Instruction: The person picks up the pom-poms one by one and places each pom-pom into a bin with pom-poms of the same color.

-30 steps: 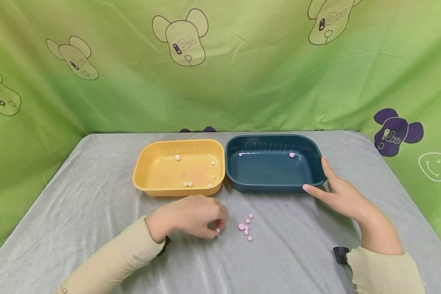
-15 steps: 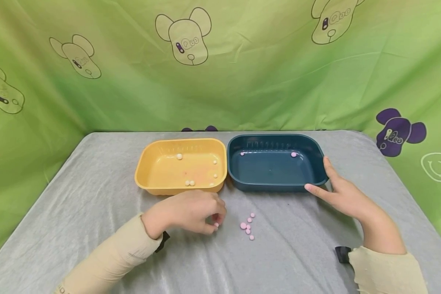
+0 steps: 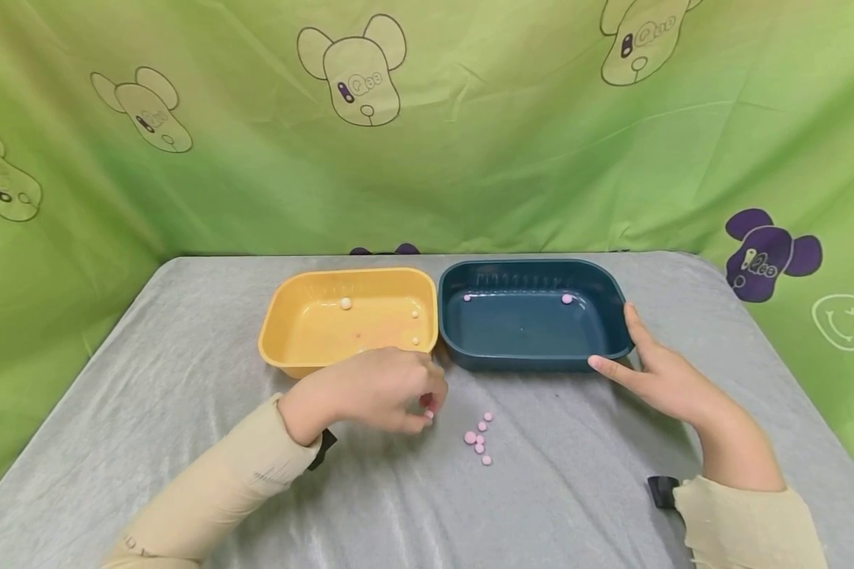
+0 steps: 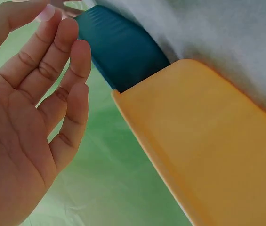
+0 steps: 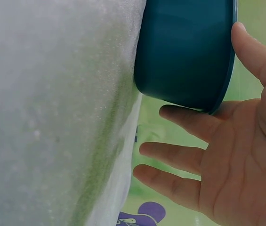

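My left hand [image 3: 380,389] pinches a small pink ball [image 4: 46,12] between thumb and forefinger. It hovers just in front of the yellow tub [image 3: 277,356], hiding part of its near rim. Several pink balls [image 3: 470,438] of differing sizes lie on the cloth to the right of that hand. My right hand [image 3: 665,383] rests against the right end of the dark blue tub [image 3: 534,363], thumb at the front rim and straight fingers along the side. Two pink balls [image 3: 567,299] sit inside the blue tub. White balls [image 3: 345,303] are in the yellow one.
The two tubs stand side by side toward the back of a table spread with grey cloth [image 3: 541,490]. Behind it hangs a green curtain [image 3: 470,182] with cartoon heads printed on it.
My left hand has risen slightly and shifted right, closer to the yellow tub, with the pink ball still pinched. The right hand stays at the blue tub.
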Action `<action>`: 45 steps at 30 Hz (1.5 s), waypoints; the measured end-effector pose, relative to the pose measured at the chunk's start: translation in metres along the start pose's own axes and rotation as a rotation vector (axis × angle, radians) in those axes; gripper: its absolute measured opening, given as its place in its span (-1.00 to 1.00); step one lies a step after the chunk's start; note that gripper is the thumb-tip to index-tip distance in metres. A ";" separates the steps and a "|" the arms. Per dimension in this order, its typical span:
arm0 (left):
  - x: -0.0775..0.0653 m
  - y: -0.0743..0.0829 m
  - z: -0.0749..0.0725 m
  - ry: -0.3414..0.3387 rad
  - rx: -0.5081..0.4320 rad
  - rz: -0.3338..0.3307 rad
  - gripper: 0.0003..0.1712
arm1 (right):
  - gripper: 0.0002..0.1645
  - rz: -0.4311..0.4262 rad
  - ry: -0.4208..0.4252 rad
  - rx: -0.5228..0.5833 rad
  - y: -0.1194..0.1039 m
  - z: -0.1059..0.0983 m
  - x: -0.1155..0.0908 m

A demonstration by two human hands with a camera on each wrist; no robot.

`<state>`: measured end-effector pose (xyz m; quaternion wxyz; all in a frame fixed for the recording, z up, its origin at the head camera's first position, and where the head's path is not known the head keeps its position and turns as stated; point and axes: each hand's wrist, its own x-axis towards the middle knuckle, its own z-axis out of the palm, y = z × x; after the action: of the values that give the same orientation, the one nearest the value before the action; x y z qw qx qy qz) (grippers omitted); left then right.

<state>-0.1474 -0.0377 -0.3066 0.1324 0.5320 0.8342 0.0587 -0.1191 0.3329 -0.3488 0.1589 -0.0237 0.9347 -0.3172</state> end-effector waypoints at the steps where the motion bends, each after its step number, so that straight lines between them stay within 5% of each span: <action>1: 0.001 0.000 -0.001 0.008 0.003 0.001 -0.98 | 0.26 0.001 -0.001 -0.001 0.000 0.000 0.000; 16: 0.010 -0.014 -0.015 0.100 -0.065 0.013 -0.95 | 0.25 -0.017 0.000 0.007 -0.003 0.001 0.000; 31: 0.028 -0.034 -0.006 0.239 -0.167 -0.035 -0.90 | 0.27 -0.005 -0.006 0.019 -0.003 0.002 -0.001; 45: 0.047 -0.038 -0.008 0.366 -0.129 -0.092 -0.85 | 0.27 -0.001 -0.004 0.019 -0.004 -0.001 -0.003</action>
<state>-0.2015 -0.0107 -0.3158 0.0151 0.4641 0.8624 0.2018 -0.1168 0.3309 -0.3453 0.1607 -0.0233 0.9314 -0.3258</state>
